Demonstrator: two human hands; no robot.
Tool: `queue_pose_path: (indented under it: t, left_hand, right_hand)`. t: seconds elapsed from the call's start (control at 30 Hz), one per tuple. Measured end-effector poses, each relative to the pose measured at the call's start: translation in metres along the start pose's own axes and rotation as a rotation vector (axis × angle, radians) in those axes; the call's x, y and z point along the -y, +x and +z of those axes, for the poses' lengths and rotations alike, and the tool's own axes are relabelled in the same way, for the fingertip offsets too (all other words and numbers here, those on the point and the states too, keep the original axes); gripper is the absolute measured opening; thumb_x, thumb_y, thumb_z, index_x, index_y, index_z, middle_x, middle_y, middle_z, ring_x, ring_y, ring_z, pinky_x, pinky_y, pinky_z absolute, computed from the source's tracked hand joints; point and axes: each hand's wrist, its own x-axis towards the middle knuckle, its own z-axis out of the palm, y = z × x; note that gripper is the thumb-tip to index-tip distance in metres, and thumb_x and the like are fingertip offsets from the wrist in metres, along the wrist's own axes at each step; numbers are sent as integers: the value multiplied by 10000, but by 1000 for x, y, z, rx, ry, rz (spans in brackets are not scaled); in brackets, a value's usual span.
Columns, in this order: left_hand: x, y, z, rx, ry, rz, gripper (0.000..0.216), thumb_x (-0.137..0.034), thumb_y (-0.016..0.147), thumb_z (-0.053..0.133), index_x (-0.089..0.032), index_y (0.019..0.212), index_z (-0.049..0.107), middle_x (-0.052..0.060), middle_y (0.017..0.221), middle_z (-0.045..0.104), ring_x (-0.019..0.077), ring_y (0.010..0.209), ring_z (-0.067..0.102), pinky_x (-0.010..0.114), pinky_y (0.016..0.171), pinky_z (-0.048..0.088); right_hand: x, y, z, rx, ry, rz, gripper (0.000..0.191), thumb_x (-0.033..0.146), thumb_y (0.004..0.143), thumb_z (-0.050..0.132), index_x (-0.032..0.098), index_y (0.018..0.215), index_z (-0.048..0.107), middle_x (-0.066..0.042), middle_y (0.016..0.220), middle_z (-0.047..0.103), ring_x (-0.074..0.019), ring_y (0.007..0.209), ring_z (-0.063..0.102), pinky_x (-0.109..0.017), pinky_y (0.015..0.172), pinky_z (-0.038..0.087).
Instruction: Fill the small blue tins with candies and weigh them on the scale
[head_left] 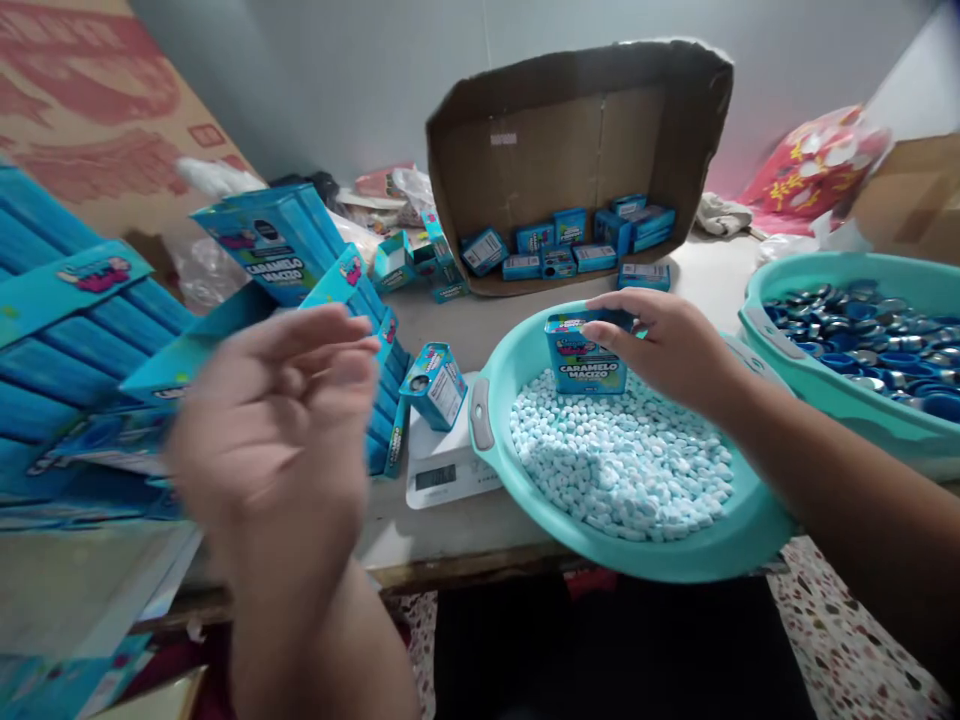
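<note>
A blue tin (589, 368) is standing on pale candies (637, 470) inside a turquoise tub (645, 562), the right hand (651, 330) gripping its top. Just beside the tub, 1 other tin (439, 390) is sitting on a white scale (465, 482). The blurred left hand (277, 430) is hovering, loosely open, before stacked tins (75, 330). Behind, a cardboard box (555, 150) is holding more tins (559, 245).

We see smooth plastic on the turquoise tub (645, 562), matt, chalky-looking pellets (630, 460), glossy print on the held box (589, 365), and dull cardboard in the brown carton (555, 130).
</note>
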Motion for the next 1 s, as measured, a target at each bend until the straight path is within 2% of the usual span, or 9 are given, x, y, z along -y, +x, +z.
queue_pose_path:
  t: [0.07, 0.13, 0.3, 0.43, 0.6, 0.77, 0.83, 0.9, 1.0]
  left_hand:
    - [5, 1, 17, 37, 181, 32, 373, -431, 892, 685, -228, 1197, 615, 56, 1182, 649, 231, 1094, 641, 433, 1025, 520]
    - [17, 4, 31, 145, 372, 15, 493, -428, 853, 726, -203, 1270, 591, 116, 1305, 601, 305, 1237, 582, 503, 1090, 473]
    - [53, 11, 49, 386, 511, -262, 774, -421, 869, 684, -132, 1509, 359, 256, 1487, 466, 427, 1387, 458, 626, 1134, 379]
    - [67, 8, 49, 302, 503, -338, 810, -303, 836, 721, -143, 1529, 332, 228, 1434, 539, 382, 1328, 539, 542, 1115, 436]
    - [78, 0, 40, 167, 410, -177, 688, -306, 827, 716, -159, 1448, 459, 159, 1373, 602, 298, 1283, 578, 443, 1122, 455]
    - [88, 0, 40, 173, 407, -342, 677, -347, 731, 799, -143, 1344, 595, 167, 1255, 685, 353, 1111, 671, 493, 977, 539]
    - [84, 3, 41, 88, 387, -238, 586, -357, 745, 792, -165, 1281, 651, 133, 1174, 724, 327, 1047, 695, 458, 933, 556]
    - [75, 8, 42, 21, 401, 57, 505, -341, 785, 762, -190, 1259, 675, 107, 1161, 734, 311, 1059, 683, 456, 959, 535]
    - [55, 21, 45, 229, 502, 611, 444, -234, 832, 701, -200, 1274, 681, 91, 1211, 724, 309, 1061, 645, 478, 982, 494]
  right_hand:
    - [0, 0, -2, -47, 3, 20, 346, 527, 893, 662, 225, 1030, 761, -97, 940, 737, -227, 791, 640, -415, 767, 509]
    - [2, 0, -5, -96, 3, 45, 344, 522, 876, 682, 224, 1024, 769, -95, 927, 739, -214, 756, 635, -390, 713, 507]
    - [12, 3, -7, -227, 17, 22, 346, 499, 866, 703, 212, 1044, 775, -83, 929, 751, -179, 694, 616, -345, 646, 493]
    - [16, 6, -1, -233, 13, -57, 322, 446, 874, 701, 190, 1059, 764, -88, 992, 757, -199, 802, 661, -336, 682, 514]
    - [5, 4, 8, -37, -48, -23, 326, 465, 881, 683, 188, 1034, 761, -91, 967, 761, -200, 726, 647, -355, 667, 514]
    - [0, -2, 12, 26, -88, 48, 324, 512, 871, 690, 225, 1003, 760, -64, 908, 757, -180, 629, 601, -359, 640, 498]
    - [0, -2, 12, 15, -82, 78, 345, 529, 866, 695, 224, 1013, 759, -61, 896, 754, -176, 619, 595, -359, 643, 500]
    - [0, 0, 12, -13, -86, 95, 352, 526, 862, 705, 215, 1017, 760, -65, 916, 755, -175, 630, 601, -363, 667, 506]
    - [-2, 2, 10, -63, -93, 85, 344, 506, 869, 710, 198, 1012, 762, -73, 978, 759, -180, 689, 625, -370, 731, 516]
